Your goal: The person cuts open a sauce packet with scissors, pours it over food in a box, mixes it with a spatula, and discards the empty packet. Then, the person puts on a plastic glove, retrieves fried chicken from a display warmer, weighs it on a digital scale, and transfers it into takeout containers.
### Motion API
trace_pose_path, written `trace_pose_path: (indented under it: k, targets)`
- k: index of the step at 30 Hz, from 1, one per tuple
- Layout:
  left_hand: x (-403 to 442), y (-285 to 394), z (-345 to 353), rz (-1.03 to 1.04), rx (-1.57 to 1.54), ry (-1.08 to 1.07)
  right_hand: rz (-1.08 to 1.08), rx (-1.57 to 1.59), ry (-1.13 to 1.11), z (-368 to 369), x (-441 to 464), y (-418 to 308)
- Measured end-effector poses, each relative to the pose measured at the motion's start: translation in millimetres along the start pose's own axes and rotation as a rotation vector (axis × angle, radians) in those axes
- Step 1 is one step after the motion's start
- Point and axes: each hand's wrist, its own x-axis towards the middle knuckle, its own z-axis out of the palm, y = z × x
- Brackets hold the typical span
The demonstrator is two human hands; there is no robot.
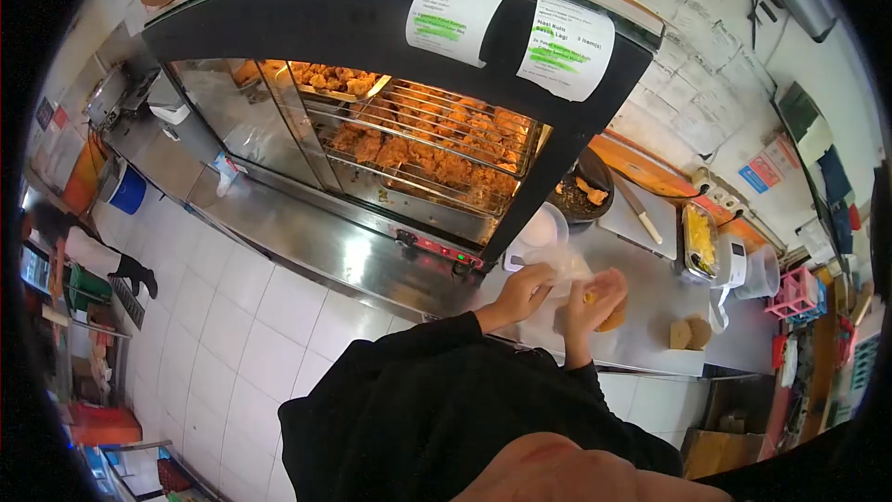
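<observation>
The work on the clear bag [569,265] seems partly done, because it is above the desk [650,339], narrowly pinched by the left hand [523,298], and is not set down; the right hand [597,302] is half open beside it, but I cannot tell if it grips, or if the bag is filled or closed. Cooking looks finished for the brown fried pieces [437,153] on racks inside the cabinet [307,23], while the tray [688,263] holds yellow food [701,240] and the dark pan [602,170] a fried piece [591,191].
</observation>
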Motion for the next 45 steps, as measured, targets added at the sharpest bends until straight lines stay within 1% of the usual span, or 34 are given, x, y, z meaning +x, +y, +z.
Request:
trace_pose_path:
  k: [1,2,4,5,7,8,10,11,13,14,15,16,17,18,19,20,21,22,24,25,26,27,29,30,31,33,35,36,37,39,40,42,43,45]
  targets:
    - [-2.2,-2.7,-1.1,0.115,0.077,0.015,-0.009,-0.001,0.042,-0.1,4.1,-0.7]
    - [-3.7,-5.4,-2.0,0.118,0.074,0.013,-0.011,-0.003,0.046,-3.2,8.4,3.0]
    - [-6.4,-2.3,-6.5,0.13,0.096,0.06,-0.199,-0.28,-0.184,-10.5,13.3,7.5]
    - [-10.8,1.4,-6.6,0.128,0.09,0.05,-0.191,-0.287,-0.178,-11.2,9.7,8.7]
    - [-14.4,15.4,-11.2,-0.206,0.04,0.224,0.082,-0.1,-0.012,-6.4,6.5,5.4]
    - [-18.3,14.5,-13.3,-0.205,0.038,0.214,0.086,-0.102,-0.003,-6.5,5.3,4.2]
    - [-18.3,18.8,-24.7,0.275,0.253,0.046,0.02,-0.327,0.034,-5.2,3.3,2.1]
    - [-20.4,24.3,-25.4,0.278,0.249,0.036,0.026,-0.33,0.044,-3.0,-0.3,1.0]
    - [-6.6,70.4,-37.6,-0.318,0.053,-0.287,-0.286,-0.316,-0.083,3.9,-10.5,-3.9]
    - [-11.1,57.6,-31.0,-0.311,0.05,-0.304,-0.281,-0.324,-0.066,6.8,-17.0,-9.5]
    - [-19.7,35.2,-17.4,-0.253,-0.076,-0.17,-0.334,-0.348,-0.135,9.6,-23.7,-18.5]
    - [-19.9,29.2,-14.1,-0.192,-0.205,-0.036,-0.389,-0.374,-0.201,14.0,-28.5,-24.1]
    - [-23.3,24.2,-12.1,-0.58,-0.717,-0.061,-0.393,-0.385,-0.178,18.9,-30.6,-25.0]
    - [-17.0,23.6,-12.5,-0.577,-0.725,-0.085,-0.387,-0.328,-0.204,20.0,-35.5,-25.5]
    - [-9.6,21.8,-11.7,-0.623,-0.915,0.077,-0.378,-0.272,-0.233,20.1,-40.0,-26.4]
    - [-1.8,20.4,-9.3,-0.669,-1.102,0.245,-0.374,-0.29,-0.219,19.4,-41.3,-27.0]
    - [8.6,32.8,-10.9,-0.624,-1.116,0.28,-0.383,-0.298,-0.243,16.9,-41.9,-28.0]
    - [13.0,38.0,-9.7,-0.631,-1.126,0.266,-0.394,-0.306,-0.27,13.9,-41.7,-29.8]
    - [15.1,46.4,-1.0,-0.783,-1.572,0.252,-0.342,-0.314,-0.255,4.9,-36.3,-34.8]
    - [11.5,42.8,7.8,-0.816,-1.48,0.233,-0.372,-0.355,-0.217,-0.4,-29.2,-35.0]
    - [8.6,44.2,16.3,-0.823,-1.475,0.227,-0.402,-0.391,-0.176,-6.4,-24.7,-34.8]
    - [10.1,48.3,24.0,-0.837,-1.434,0.197,-0.335,-0.384,-0.183,-16.1,-21.9,-34.5]
    - [14.1,48.9,43.3,-0.86,-1.383,0.15,-0.364,-0.378,-0.162,-35.4,-14.4,-34.6]
    - [16.7,41.4,56.2,-0.772,-1.428,0.104,-0.397,-0.381,-0.151,-48.8,-9.4,-33.8]
    - [24.0,44.2,67.6,-0.686,-1.475,0.057,-0.383,-0.395,-0.135,-62.3,-4.6,-31.5]
    - [39.7,58.9,84.1,-0.722,-1.672,-0.063,-0.5,-0.325,-0.165,-91.3,4.0,-25.1]
    - [57.4,101.1,116.4,-0.637,-1.781,-0.065,-0.492,-0.361,-0.138,-127.2,19.7,-21.3]
    - [62.2,114.3,135.5,-0.662,-1.786,-0.078,-0.499,-0.369,-0.116,-145.3,28.9,-18.7]
    - [65.1,124.9,154.4,-0.62,-1.764,-0.114,-0.525,-0.376,-0.093,-164.1,38.7,-15.8]
    - [68.3,144.6,191.8,-0.542,-1.704,-0.152,-0.504,-0.408,-0.072,-200.3,54.8,-22.6]
    - [66.7,146.3,209.3,-0.549,-1.706,-0.169,-0.51,-0.422,-0.063,-214.7,64.1,-22.6]
    - [59.9,143.7,240.0,-0.591,-1.351,-0.145,-0.529,-0.421,-0.048,-237.2,75.1,-14.9]
    - [57.8,141.3,253.7,-0.595,-1.357,-0.142,-0.553,-0.409,-0.047,-247.5,79.2,-12.0]
    - [58.9,142.0,273.2,-0.767,-1.232,0.052,-0.556,-0.399,-0.071,-264.7,85.2,-7.6]
